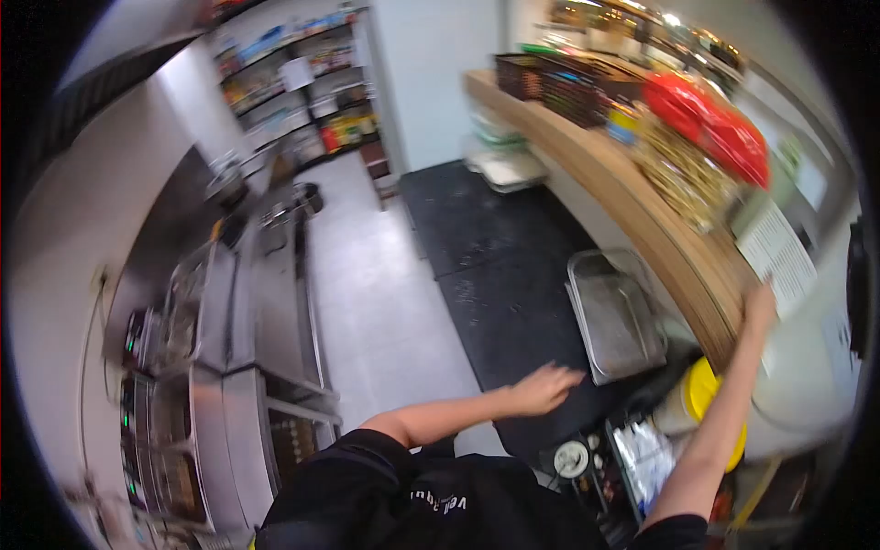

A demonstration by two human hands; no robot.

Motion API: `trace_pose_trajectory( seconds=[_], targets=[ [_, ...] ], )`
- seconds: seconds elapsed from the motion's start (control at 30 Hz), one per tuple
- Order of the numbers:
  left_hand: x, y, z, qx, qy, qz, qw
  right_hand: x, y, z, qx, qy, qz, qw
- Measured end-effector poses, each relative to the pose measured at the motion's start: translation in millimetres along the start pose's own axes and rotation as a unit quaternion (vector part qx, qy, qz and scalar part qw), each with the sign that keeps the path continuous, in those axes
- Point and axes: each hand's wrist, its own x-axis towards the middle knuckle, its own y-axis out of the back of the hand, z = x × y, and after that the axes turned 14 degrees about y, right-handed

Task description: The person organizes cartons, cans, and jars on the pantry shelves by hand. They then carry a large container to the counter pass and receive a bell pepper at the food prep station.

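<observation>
My left hand (547, 390) hovers over the black counter (500, 339), just left of a clear rectangular tray (619, 316). Its fingers are loosely stretched out and a little blurred, with nothing in them. Further right, my right hand (758, 307) reaches up to the end of the wooden shelf (632, 211). Its fingertips are at the lower edge of a printed white sheet (777, 252). Blur hides whether they grip the sheet or only touch it.
On the shelf are dark baskets (568, 87), a bag of long yellowish pieces (683, 170) and a red package (710, 119). A yellow-lidded tub (692, 399) stands below my right arm. Steel kitchen equipment (220, 412) lines the left, and stocked shelves (293, 87) stand at the back.
</observation>
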Motion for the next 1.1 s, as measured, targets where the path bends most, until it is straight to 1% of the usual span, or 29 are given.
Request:
trace_pose_trajectory(
  seconds=[0.03,0.07,0.1,0.13,0.17,0.2,0.23,0.27,0.3,0.33,0.4,0.43,0.47,0.5,0.53,0.57,0.6,0.63,0.67,0.7,0.73,0.77,0.83,0.87,0.93,1.03,1.1],
  targets=[
    [-35.7,-34.9,-27.7,-0.061,0.096,-0.093,0.989,1.6,-1.3,11.0,-0.041,0.061,0.018,0.997],
    [-63.3,-42.7,-35.7,-0.065,0.16,-0.206,0.963,7.7,-4.6,20.3,-0.019,0.068,0.029,0.997],
    [-140.9,27.2,-138.2,0.003,0.085,-0.204,0.975,-30.5,-35.8,-40.7,0.026,0.017,0.051,0.998],
    [-213.6,108.0,-139.6,-0.007,0.197,-0.276,0.941,-74.9,-84.2,-71.9,0.062,-0.019,0.025,0.998],
    [-268.2,146.9,-143.1,0.005,0.241,-0.267,0.933,-108.2,-115.9,-84.1,0.118,-0.02,0.046,0.992],
    [-286.8,186.5,-158.7,0.021,0.258,-0.245,0.934,-112.4,-122.6,-100.7,0.165,-0.023,0.096,0.981],
    [-297.7,203.7,-158.3,0.02,0.261,-0.233,0.937,-120.0,-97.9,-116.3,0.195,-0.028,0.124,0.973],
    [-304.8,220.4,-155.1,0.019,0.328,-0.181,0.927,-134.6,-60.3,-147.4,0.224,-0.033,0.152,0.962],
    [-308.9,233.9,-152.1,0.014,0.394,-0.128,0.91,-143.6,-52.6,-165.1,0.286,-0.014,0.193,0.939],
    [-307.2,250.5,-153.0,0.008,0.396,-0.116,0.911,-148.2,-45.2,-185.6,0.345,0.006,0.23,0.91],
    [-298.6,292.5,-160.2,0.03,0.435,-0.008,0.9,-172.5,-18.1,-278.3,0.397,0.072,0.306,0.862],
    [-294.8,310.2,-167.7,0.027,0.438,-0.002,0.899,-189.5,-20.4,-333.0,0.452,0.103,0.286,0.839],
    [-288.8,329.3,-177.8,0.038,0.407,0.046,0.912,-207.7,-17.2,-390.9,0.505,0.132,0.266,0.81],
    [-284.7,349.6,-188.2,0.051,0.373,0.092,0.922,-230.5,7.8,-445.5,0.516,0.16,0.165,0.825],
    [-278.1,370.9,-198.5,0.073,0.37,0.098,0.921,-253.2,32.8,-500.4,0.515,0.188,0.062,0.834],
    [-273.0,395.5,-208.4,0.076,0.366,0.099,0.922,-268.1,37.1,-548.2,0.548,0.254,0.073,0.794],
    [-267.1,420.2,-217.7,0.081,0.35,0.118,0.926,-277.5,30.7,-582.2,0.522,0.314,0.071,0.79],
    [-264.8,444.0,-223.6,0.083,0.338,0.136,0.928,-288.5,28.8,-614.4,0.515,0.297,0.019,0.804],
    [-265.9,467.6,-229.8,0.08,0.339,0.136,0.927,-291.9,29.3,-645.7,0.517,0.298,-0.011,0.802],
    [-266.5,492.0,-234.0,0.075,0.338,0.155,0.925,-293.5,29.5,-672.5,0.517,0.3,-0.041,0.801],
    [-265.5,514.3,-243.5,0.072,0.333,0.177,0.923,-290.2,28.4,-695.9,0.515,0.301,-0.041,0.802],
    [-269.9,531.3,-258.0,0.069,0.33,0.179,0.924,-283.6,27.8,-717.3,0.51,0.318,-0.04,0.798],
    [-280.2,561.0,-283.7,0.057,0.401,0.198,0.893,-267.1,29.1,-755.1,0.503,0.334,-0.039,0.796],
    [-281.6,571.4,-295.5,0.056,0.401,0.195,0.894,-259.4,30.9,-772.8,0.505,0.325,-0.039,0.799],
    [-279.1,594.3,-307.4,0.033,0.432,0.181,0.883,-251.5,31.0,-803.5,0.506,0.311,-0.042,0.803],
    [-256.4,621.7,-335.6,-0.001,0.418,0.156,0.895,-240.2,20.1,-847.9,0.504,0.313,-0.057,0.803],
    [-232.8,646.4,-361.5,-0.005,0.403,0.171,0.899,-230.9,3.0,-878.3,0.495,0.346,-0.071,0.794]
  ],
)
